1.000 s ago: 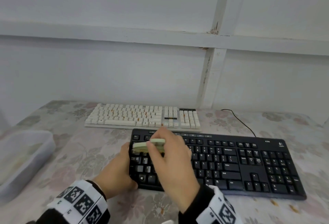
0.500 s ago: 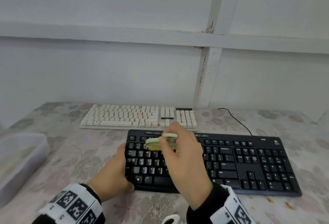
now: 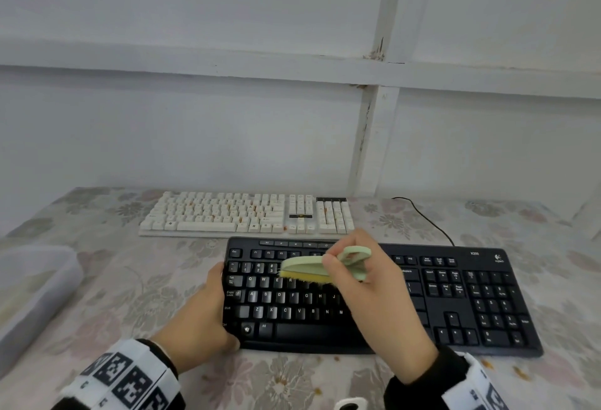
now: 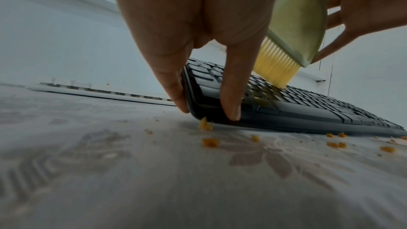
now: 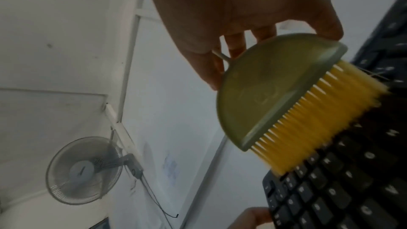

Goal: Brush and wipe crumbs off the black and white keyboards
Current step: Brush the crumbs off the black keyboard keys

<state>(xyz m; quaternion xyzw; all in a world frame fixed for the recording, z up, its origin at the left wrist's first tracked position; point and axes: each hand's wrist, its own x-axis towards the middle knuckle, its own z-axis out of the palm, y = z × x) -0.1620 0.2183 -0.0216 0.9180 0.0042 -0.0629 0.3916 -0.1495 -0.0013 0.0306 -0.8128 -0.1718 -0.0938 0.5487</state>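
The black keyboard [image 3: 422, 295] lies near me on the flowered tablecloth. My left hand [image 3: 208, 315] grips its left end, thumb and fingers [image 4: 230, 93] clamped on the near-left corner [image 4: 198, 111]. My right hand [image 3: 367, 289] holds a pale green brush [image 3: 325, 264] by its loop handle, its yellow bristles [image 5: 319, 119] touching the upper letter rows. The white keyboard [image 3: 247, 216] lies behind, with orange crumbs among its keys. Orange crumbs [image 4: 210, 142] lie on the cloth beside the black keyboard.
A translucent plastic tub [image 3: 32, 292] sits at the left table edge. The black keyboard's cable [image 3: 426, 217] runs back toward the wall. More crumbs [image 3: 520, 374] lie at the front right. A white object [image 3: 351, 404] peeks in at the bottom edge. A wall fan [image 5: 86, 170] shows in the right wrist view.
My right hand has swept the brush rightward along the upper rows of the black keyboard. My left hand has kept its hold on the left end.
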